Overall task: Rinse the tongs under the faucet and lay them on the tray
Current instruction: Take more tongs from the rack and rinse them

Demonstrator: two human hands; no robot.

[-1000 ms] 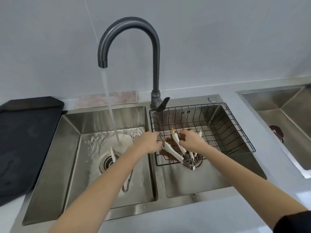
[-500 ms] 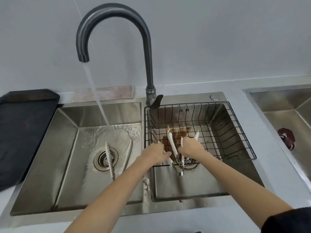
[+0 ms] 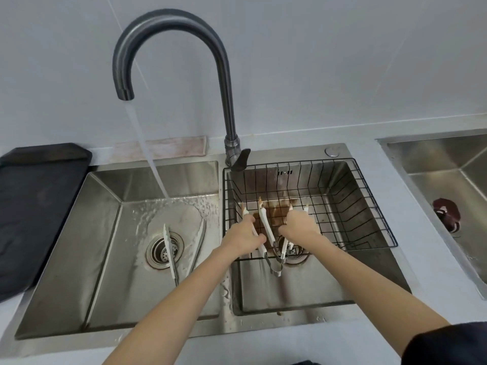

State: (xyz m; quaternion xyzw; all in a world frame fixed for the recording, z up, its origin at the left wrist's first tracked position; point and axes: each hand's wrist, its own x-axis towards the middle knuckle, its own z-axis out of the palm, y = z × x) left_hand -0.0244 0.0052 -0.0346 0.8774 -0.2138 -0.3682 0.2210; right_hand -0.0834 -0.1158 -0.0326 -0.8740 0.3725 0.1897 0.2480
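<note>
The faucet (image 3: 224, 83) runs water into the left sink basin (image 3: 105, 246). One pair of white-tipped tongs (image 3: 170, 248) lies there across the drain. In the right basin sits a black wire basket (image 3: 369, 206) over a brown stain. My left hand (image 3: 243, 237) is closed on a pair of tongs (image 3: 266, 225) inside the basket, tips pointing to the far wall. My right hand (image 3: 300, 225) is closed over a second pair of tongs (image 3: 284, 250) beside it. The black tray (image 3: 34, 206) lies on the counter at the left.
A pinkish cloth (image 3: 171, 147) lies behind the left basin by the wall. A second sink (image 3: 448, 185) with a dark red stopper (image 3: 446, 214) is at the right. The faucet handle (image 3: 241, 159) sits between the basins.
Both hands stay in the wire basket. They have settled onto the tongs, and the two pairs now lie side by side with their tips spread apart. The water keeps running.
</note>
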